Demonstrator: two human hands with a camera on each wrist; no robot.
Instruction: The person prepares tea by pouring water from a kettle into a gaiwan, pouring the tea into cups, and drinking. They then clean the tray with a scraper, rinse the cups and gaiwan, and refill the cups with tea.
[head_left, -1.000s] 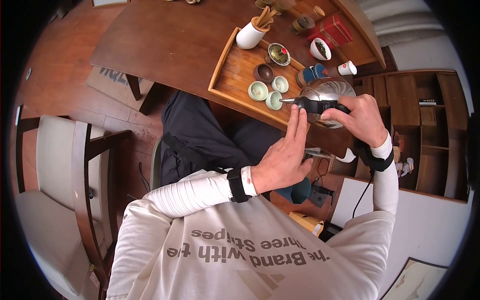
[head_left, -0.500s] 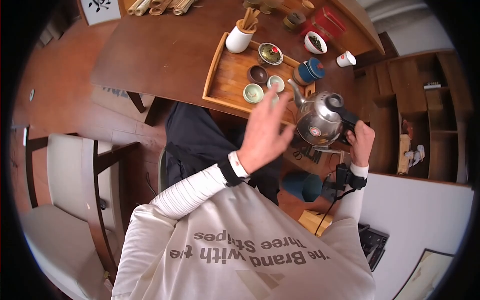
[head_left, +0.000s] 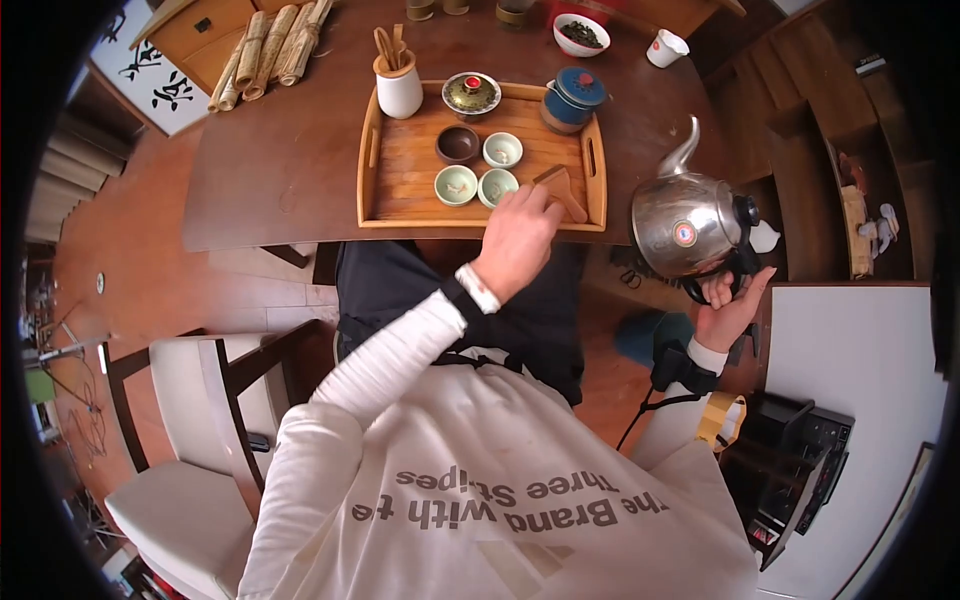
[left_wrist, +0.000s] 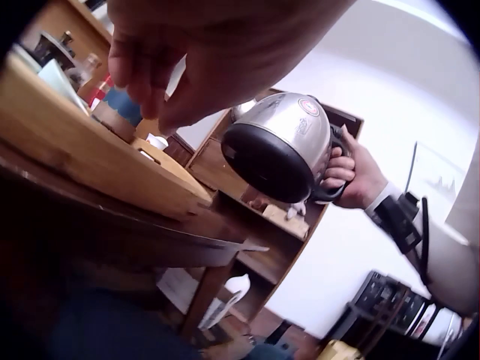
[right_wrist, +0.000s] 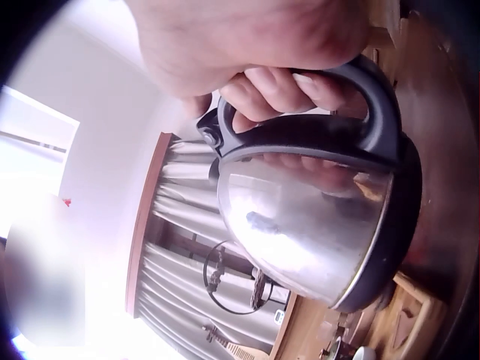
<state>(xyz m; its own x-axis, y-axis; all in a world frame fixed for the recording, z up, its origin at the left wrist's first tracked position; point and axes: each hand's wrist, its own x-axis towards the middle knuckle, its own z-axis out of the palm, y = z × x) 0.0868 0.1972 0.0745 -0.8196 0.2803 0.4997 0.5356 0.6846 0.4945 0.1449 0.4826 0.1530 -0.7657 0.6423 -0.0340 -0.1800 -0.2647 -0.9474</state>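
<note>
A shiny steel kettle (head_left: pixel 685 225) with a curved spout hangs in the air to the right of the table. My right hand (head_left: pixel 728 310) grips its black handle (right_wrist: pixel 300 135), fingers curled around it. Just over the near right part of the wooden tray (head_left: pixel 480 222) is my left hand (head_left: pixel 520 235), fingers loosely bent and nothing visible in them. Those fingers overlap the edge of a pale green cup (head_left: pixel 494 186) and come close to a flat brown wooden piece (head_left: pixel 565 190). Two more pale cups (head_left: pixel 457 186) and a dark brown cup (head_left: pixel 458 144) stand beside it.
The tray also bears a lidded bowl (head_left: pixel 471 94), a blue lidded pot (head_left: pixel 574 98) and a white holder (head_left: pixel 400 90) with wooden tools. Behind are a bowl of dark leaves (head_left: pixel 581 36), a white cup (head_left: pixel 667 48) and bamboo rolls (head_left: pixel 270 50). A chair (head_left: pixel 205 400) stands at left.
The kettle has moved right, away from the cups, in my right hand. My left hand, earlier touching the kettle by its spout, now hovers over the tray's near side. The head view has turned.
</note>
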